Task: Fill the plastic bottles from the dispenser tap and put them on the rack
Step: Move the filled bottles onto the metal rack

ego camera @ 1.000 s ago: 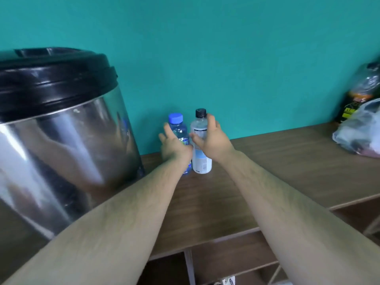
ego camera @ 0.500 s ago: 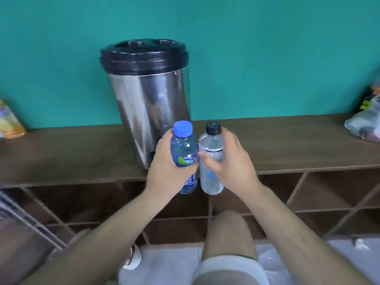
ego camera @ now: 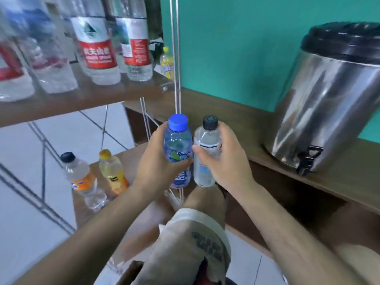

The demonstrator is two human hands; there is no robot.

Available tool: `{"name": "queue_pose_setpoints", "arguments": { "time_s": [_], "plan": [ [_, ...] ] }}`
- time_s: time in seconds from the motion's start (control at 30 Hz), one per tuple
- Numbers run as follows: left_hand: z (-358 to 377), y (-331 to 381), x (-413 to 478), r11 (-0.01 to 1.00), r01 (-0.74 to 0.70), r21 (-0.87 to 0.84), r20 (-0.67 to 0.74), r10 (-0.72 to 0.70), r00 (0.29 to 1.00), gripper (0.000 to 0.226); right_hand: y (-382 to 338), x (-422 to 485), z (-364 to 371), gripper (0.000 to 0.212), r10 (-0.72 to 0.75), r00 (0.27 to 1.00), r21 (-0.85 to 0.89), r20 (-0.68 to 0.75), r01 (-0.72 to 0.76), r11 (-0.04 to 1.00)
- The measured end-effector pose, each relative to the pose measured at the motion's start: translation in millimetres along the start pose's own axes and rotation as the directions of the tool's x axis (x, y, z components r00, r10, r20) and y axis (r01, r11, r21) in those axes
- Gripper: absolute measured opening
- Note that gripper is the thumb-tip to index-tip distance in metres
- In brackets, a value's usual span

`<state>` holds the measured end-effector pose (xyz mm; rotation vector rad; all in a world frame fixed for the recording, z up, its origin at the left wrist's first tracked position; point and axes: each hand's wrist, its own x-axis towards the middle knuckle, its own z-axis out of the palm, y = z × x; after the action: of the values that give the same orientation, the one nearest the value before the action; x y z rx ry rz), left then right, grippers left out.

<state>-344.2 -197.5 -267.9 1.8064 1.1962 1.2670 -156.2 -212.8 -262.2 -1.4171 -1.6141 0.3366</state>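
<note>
My left hand (ego camera: pixel 157 164) grips a small blue bottle with a blue cap (ego camera: pixel 177 140), held upright in the air. Beside it, my right hand (ego camera: pixel 224 159) grips a clear bottle with a black cap (ego camera: pixel 206 138), also upright. Both bottles hang in front of the rack (ego camera: pixel 86 97), between its upper and lower shelves. The steel dispenser with a black lid (ego camera: pixel 327 103) stands on the wooden counter at the right, its black tap (ego camera: pixel 307 161) facing the counter's front edge.
Several large water bottles with red labels (ego camera: pixel 96 50) stand on the rack's upper shelf. An orange-labelled bottle (ego camera: pixel 81 177) and a yellow bottle (ego camera: pixel 112 171) stand on the lower shelf. My knee (ego camera: pixel 197 223) is below the hands. The wooden counter (ego camera: pixel 339 182) runs along the teal wall.
The view has swung left from the dispenser toward the rack. Both hands have carried their bottles away from the counter and now hold them in front of the rack.
</note>
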Motion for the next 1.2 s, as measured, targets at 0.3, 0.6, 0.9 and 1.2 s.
{"name": "queue_pose_setpoints", "arguments": {
  "time_s": [0.3, 0.6, 0.9, 1.2],
  "plan": [
    [-60, -100, 2, 0.959, 0.241, 0.15, -0.267, -0.195, 0.944, 0.087, -16, 35, 130, 0.061, -0.039, 0.983, 0.011, 0.179, 0.038, 0.999],
    [-39, -160, 29, 0.904, 0.4, 0.152, -0.275, -0.35, 0.895, 0.071, 21, 61, 195, 0.052, 0.127, 0.968, 0.084, 0.217, -0.149, 0.985],
    [-26, -186, 46, 0.857, 0.487, 0.167, -0.32, -0.42, 0.849, 0.08, 41, 64, 230, 0.058, 0.12, 0.963, 0.107, 0.242, -0.15, 0.983],
    [-18, -196, 48, 0.85, 0.471, 0.238, -0.306, -0.395, 0.866, 0.091, 53, 66, 225, 0.076, 0.127, 0.915, 0.05, 0.384, -0.158, 0.986]
  ]
}}
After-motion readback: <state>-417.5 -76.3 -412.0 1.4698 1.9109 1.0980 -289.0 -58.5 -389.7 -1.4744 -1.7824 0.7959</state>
